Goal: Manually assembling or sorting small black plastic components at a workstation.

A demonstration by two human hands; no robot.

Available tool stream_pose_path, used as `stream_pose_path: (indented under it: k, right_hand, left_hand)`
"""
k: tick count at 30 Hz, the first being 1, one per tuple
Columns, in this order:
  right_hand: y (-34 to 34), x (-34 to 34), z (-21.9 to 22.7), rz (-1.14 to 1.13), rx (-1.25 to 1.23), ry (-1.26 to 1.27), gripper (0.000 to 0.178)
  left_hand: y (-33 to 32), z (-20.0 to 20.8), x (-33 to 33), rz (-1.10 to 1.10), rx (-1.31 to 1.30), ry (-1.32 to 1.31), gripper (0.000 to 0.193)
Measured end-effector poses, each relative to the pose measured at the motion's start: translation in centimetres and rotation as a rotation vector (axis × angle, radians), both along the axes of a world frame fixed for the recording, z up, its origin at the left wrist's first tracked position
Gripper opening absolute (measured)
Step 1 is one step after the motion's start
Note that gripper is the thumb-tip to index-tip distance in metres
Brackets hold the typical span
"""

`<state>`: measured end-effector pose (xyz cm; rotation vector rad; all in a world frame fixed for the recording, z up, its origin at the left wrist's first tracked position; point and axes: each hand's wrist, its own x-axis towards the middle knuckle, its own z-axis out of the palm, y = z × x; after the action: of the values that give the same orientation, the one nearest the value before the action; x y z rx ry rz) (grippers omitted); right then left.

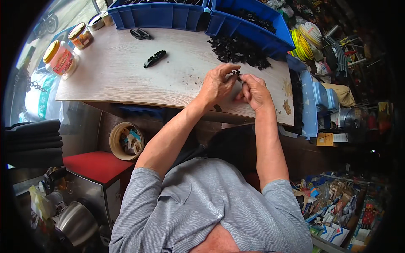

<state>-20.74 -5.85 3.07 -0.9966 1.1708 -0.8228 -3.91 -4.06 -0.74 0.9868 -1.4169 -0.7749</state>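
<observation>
Between my two hands, just above the near right part of the table, is a small black plastic part [237,74]. My left hand [216,84] pinches it from the left, its index finger arched over the top. From the other side, the thumb and fingers of my right hand [255,92] close on the same part. Its exact shape is too small to make out. Beyond my hands lies a loose heap of small black parts [238,51]. Further left on the table rest a longer black plastic piece [155,58] and a pair of similar black pieces [140,34].
Two blue bins [158,17] with black parts stand along the far edge of the whitish table [109,63]. Lidded jars [61,59] sit at its left end. Below are a waste bucket [114,141] and a red-topped cabinet [97,165]; light blue tubs [309,105] adjoin the right side.
</observation>
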Motion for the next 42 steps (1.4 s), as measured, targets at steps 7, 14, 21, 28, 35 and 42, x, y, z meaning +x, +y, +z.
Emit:
stream_pose_path:
  k: [7, 14, 21, 28, 35, 42]
  right_hand:
    - [0.6, 0.0, -0.5, 0.000, -0.076, -0.046, 0.023]
    - [2.0, 1.9, 0.1, -0.104, -0.118, -0.107, 0.026]
    - [2.4, 2.7, -1.2, -0.037, -0.237, -0.122, 0.023]
    - [2.2, 1.8, -1.4, -0.010, -0.221, -0.194, 0.020]
    - [2.1, 1.8, -2.0, -0.046, -0.234, -0.231, 0.021]
    - [2.8, 4.0, -1.6, -0.106, -0.213, -0.408, 0.016]
  left_hand:
    - [0.5, 0.5, 0.5, -0.111, 0.031, 0.034, 0.018]
    - [0.8, 1.0, 1.5, -0.238, 0.381, 0.460, 0.015]
    - [1.4, 0.8, 1.9, -0.264, 0.490, 0.631, 0.014]
    - [3.4, 0.7, 8.2, 0.657, -0.123, -0.339, 0.027]
    - [1.9, -0.3, 17.7, 0.923, 0.015, -0.949, 0.025]
    - [4.1, -0.2, 10.0, 0.236, 0.117, 0.013, 0.025]
